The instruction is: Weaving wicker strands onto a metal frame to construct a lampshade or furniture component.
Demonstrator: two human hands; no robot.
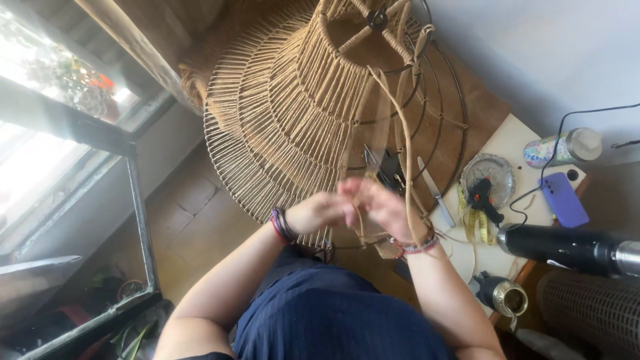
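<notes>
Far side blocked by big woven lampshade frame [320, 100], loose cord strand [400, 140] hanging into the gap. Right: crowded side table [510, 143] with knife [435, 190], purple phone [563, 199], bottle [563, 148], black tool [567, 248]. Left floor [193, 220] open up to glass pane frame [137, 200].

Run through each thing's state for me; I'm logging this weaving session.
Wire lampshade frame: partly wrapped in cord, right side bare.
Cord strand: stretched from frame to hands.
Left hand: blurred, at the cord.
Right hand: blurred, at the cord.
Purple phone: lying flat.
</notes>
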